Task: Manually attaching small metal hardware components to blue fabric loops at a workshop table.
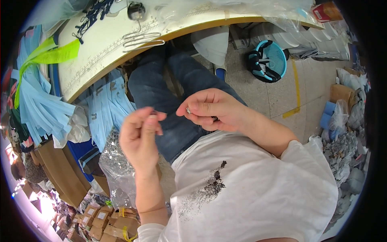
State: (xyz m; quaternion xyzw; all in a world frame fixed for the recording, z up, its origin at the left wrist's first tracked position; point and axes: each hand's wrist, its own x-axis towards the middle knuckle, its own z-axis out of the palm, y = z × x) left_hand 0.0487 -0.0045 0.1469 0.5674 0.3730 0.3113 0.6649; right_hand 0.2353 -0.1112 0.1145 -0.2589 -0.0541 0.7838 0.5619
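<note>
My left hand [141, 139] is raised above my lap, thumb and fingers closed in a pinch. A small dark piece [153, 113] shows at its fingertips, too small to name. Facing it, my right hand [215, 109] pinches a small silvery metal piece [188, 110] between thumb and forefinger. The two hands are a short way apart and do not touch. A dark ring [215, 119] sits on a right finger. Beside my left forearm hangs a clear plastic bag [117, 165] holding many small shiny pieces.
A pale worktable [96, 60] with ruler marks curves across the front, bearing bent metal wire [143, 40] and dark cords [92, 16]. Light blue fabric strips [44, 109] drape over its left end. A turquoise basket [278, 60] stands on the floor; cardboard boxes [100, 218] lie lower left.
</note>
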